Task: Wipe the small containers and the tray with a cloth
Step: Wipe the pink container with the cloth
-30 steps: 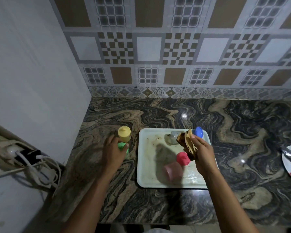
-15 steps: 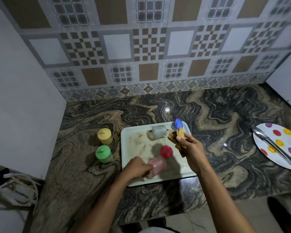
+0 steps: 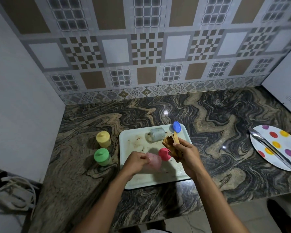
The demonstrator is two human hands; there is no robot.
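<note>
1. Left hand [image 3: 136, 163]: the fingers are curled round the pink container [image 3: 154, 161] and grip its left end, above the near half of the tray [image 3: 158, 184].
2. Right hand [image 3: 188, 156]: the fingers and thumb are closed on a folded brown cloth [image 3: 170, 145], whose top end sticks out beyond the fingertips.
3. The pink container is translucent and tipped onto its side. Its long axis runs roughly left to right, and its free end points toward the right hand's fingers. Its contents cannot be told.
4. Red lid [image 3: 164, 153]: it is on the tray between the two hands, just beside the cloth.
5. Clear container [image 3: 157, 134]: it lies on its side beyond the right fingertips, with the blue lid [image 3: 176, 126] just to its right. Brown smears mark the tray floor.
6. Yellow container [image 3: 103, 139] and green container [image 3: 101, 156]: both stand upright and capped on the countertop [image 3: 217, 132], left of the left fingers and off the tray.
7. Spotted plate [image 3: 283, 134] bearing tongs [image 3: 270, 147]: it is well to the right of the right hand.
</note>
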